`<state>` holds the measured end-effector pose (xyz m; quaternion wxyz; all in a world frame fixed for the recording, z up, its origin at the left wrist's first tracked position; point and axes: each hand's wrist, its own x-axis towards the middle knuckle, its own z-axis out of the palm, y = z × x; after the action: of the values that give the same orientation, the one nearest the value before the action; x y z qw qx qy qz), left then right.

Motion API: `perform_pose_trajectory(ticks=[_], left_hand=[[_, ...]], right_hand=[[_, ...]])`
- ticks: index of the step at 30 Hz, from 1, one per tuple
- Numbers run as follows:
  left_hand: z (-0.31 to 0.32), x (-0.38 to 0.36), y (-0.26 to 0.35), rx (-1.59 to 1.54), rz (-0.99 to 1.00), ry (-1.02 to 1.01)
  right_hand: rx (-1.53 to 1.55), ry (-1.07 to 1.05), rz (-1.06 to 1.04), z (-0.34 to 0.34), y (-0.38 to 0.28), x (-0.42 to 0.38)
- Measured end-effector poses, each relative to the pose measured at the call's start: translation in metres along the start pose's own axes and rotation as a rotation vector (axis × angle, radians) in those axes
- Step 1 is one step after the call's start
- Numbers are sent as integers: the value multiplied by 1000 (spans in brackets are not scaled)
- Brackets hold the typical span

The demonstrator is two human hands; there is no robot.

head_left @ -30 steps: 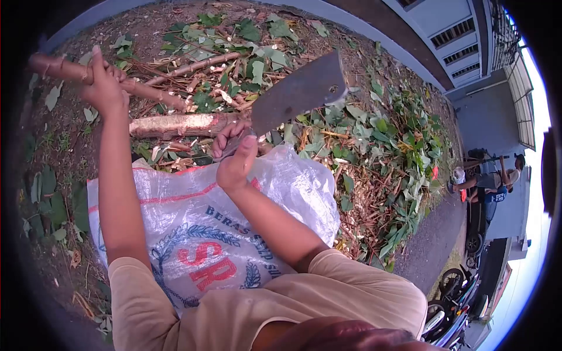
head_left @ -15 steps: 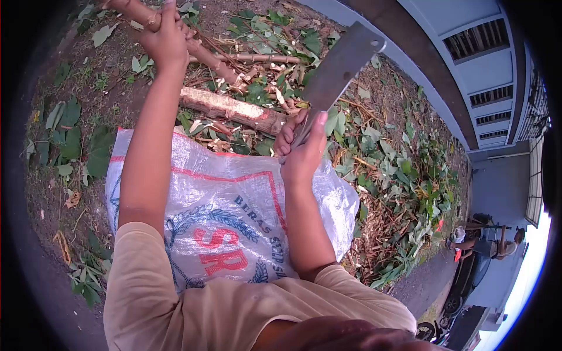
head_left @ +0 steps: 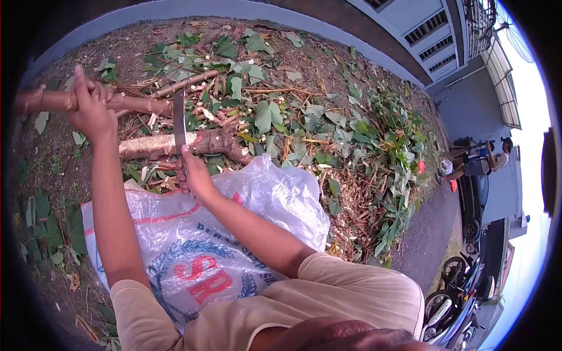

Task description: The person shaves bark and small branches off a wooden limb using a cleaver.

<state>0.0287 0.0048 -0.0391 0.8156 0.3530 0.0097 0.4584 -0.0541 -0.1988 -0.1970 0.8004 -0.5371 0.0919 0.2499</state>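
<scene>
My left hand [head_left: 93, 111] is wrapped around a thick brown branch [head_left: 139, 105], which it holds level above the litter. My right hand [head_left: 196, 176] grips a cleaver [head_left: 179, 121] by its handle. The blade stands nearly edge-on in this view, right at the branch's right end. Below the branch lies a stout log [head_left: 152, 145], partly stripped to pale wood, and the cleaver overlaps it. A white woven sack [head_left: 275, 196] with red and blue print spreads over my lap, beneath both forearms.
Green leaves [head_left: 345, 126], thin sticks and pale wood chips [head_left: 313, 219] cover the ground ahead and to the right. A low wall [head_left: 193, 10] runs along the back. Far right are a person [head_left: 489, 161], a dark car [head_left: 470, 205] and parked motorbikes [head_left: 451, 298].
The cleaver has swung down and left from its raised position to the branch's end. The branch is now level instead of slanting. My view has turned, so the scene has shifted.
</scene>
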Motion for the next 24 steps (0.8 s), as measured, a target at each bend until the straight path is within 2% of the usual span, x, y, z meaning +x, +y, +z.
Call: perform_pose_trajectory(ticks=[6,8,10,11,12,14,16,18,21,22,24], left_hand=[[-16,19,1,-23,14,44],[-28,22,-7,79,22,123],[-38,25,-11,98,6,110],[-42,29,-15,134,30,114],[-42,31,-20,158,51,116],[-25,21,-7,43,-11,95],[-17,20,10,-93,-125,34],[3,-4,6,276,-24,40],[0,2,18,100,-6,-37],[-4,13,22,105,-11,-36],[-20,34,30,2,-59,-41]], right_hand=[[-70,-19,-94,1,-74,-39],[6,-100,-418,5,-100,-62],[26,-127,-720,2,-106,-68],[101,-99,-841,2,-98,-61],[93,-85,-874,0,-79,-47],[10,50,-863,-8,-29,-15],[-142,-29,-45,-19,-4,6],[-256,-17,98,-11,5,5],[-76,2,-33,0,9,1],[-3,-9,-10,-3,-4,-1],[-105,-53,-141,-17,-8,7]])
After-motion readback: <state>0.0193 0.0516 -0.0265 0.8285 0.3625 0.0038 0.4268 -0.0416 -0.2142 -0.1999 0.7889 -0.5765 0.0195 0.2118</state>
